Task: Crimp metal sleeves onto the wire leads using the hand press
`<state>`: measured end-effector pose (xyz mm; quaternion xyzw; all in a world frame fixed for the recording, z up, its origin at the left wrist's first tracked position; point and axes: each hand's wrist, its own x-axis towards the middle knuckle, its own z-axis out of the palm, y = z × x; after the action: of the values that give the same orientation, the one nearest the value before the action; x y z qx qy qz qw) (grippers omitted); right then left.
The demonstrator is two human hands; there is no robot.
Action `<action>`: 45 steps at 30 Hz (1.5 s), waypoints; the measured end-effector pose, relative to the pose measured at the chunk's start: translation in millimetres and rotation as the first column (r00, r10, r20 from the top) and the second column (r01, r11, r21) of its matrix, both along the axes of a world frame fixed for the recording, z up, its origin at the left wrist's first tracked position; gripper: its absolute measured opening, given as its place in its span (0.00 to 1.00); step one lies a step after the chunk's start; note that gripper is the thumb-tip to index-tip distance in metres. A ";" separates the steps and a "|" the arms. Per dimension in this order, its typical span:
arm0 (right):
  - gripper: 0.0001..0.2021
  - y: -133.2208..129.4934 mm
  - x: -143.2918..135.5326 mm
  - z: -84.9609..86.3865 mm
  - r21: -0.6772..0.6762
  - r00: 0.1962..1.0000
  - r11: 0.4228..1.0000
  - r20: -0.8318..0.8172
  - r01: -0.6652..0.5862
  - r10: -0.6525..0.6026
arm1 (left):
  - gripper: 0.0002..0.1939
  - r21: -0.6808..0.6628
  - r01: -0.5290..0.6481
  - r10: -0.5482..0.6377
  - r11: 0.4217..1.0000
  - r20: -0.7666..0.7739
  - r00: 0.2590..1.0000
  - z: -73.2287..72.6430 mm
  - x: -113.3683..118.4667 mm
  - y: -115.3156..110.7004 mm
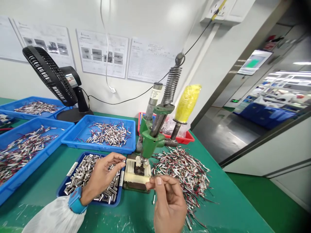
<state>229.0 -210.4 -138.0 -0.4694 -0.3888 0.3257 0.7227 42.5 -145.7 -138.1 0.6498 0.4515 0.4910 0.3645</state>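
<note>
My left hand (105, 171), with a blue band at its wrist, reaches over the dark blue tray (60, 191) of short shiny metal cylinders (82, 171). Between its thumb and index finger is the end of a small metal cylinder (124, 160), close to the press. My right hand (168, 200) is closed in a pinch in front of the press base; what its fingertips hold is hidden. A thin white-tipped piece (154, 198) shows just below them; I cannot tell whether it is held. Between and beyond my hands stands the green hand press (149, 142) over a cream-coloured fixture (130, 176).
A heap of thin wired metal parts (184, 174) lies right of the press. Blue trays (70, 137) of similar parts stand at the left and back, near a black fan (51, 74). The yellow-wrapped press handle (188, 103) juts up before a red tray (189, 139).
</note>
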 end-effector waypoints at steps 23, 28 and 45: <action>0.09 10.0 -2.1 -11.5 0.355 0.906 0.878 0.388 -0.319 0.172 | 0.15 -0.215 0.523 -0.337 0.825 0.556 0.760 7.3 42.3 -22.5; 0.08 10.4 5.0 -29.6 0.108 0.910 0.942 0.314 -0.318 0.272 | 0.15 -0.215 0.514 -0.317 0.830 0.576 0.753 3.9 40.1 -23.0; 0.15 17.4 -3.5 -20.1 -0.152 0.934 0.921 -0.036 -0.358 0.357 | 0.16 -0.323 0.487 -0.242 0.812 0.573 0.783 -3.5 38.9 -16.3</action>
<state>225.5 -193.1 -158.1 -0.4445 -0.4383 0.4833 0.6138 81.4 -162.0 -141.6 0.4707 0.3028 0.4417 0.7012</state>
